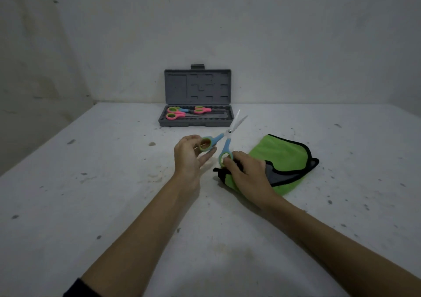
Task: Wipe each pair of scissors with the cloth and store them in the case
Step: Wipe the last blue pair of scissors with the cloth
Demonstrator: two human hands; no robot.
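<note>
Blue-and-green scissors [224, 138] are held above the table with the blades spread and pointing away towards the case. My left hand [190, 154] pinches the left handle ring. My right hand [245, 173] pinches the right handle ring and lies over the near end of the green cloth [282, 157], which has a black edge and a grey underside. The grey case [198, 121] stands open at the back of the table. Three pairs of pink-handled scissors [176, 113] lie in its tray.
The white table [91, 182] is speckled with dark marks. A white wall rises right behind the case, and the upright lid [197, 87] leans against it. Another wall closes the left side.
</note>
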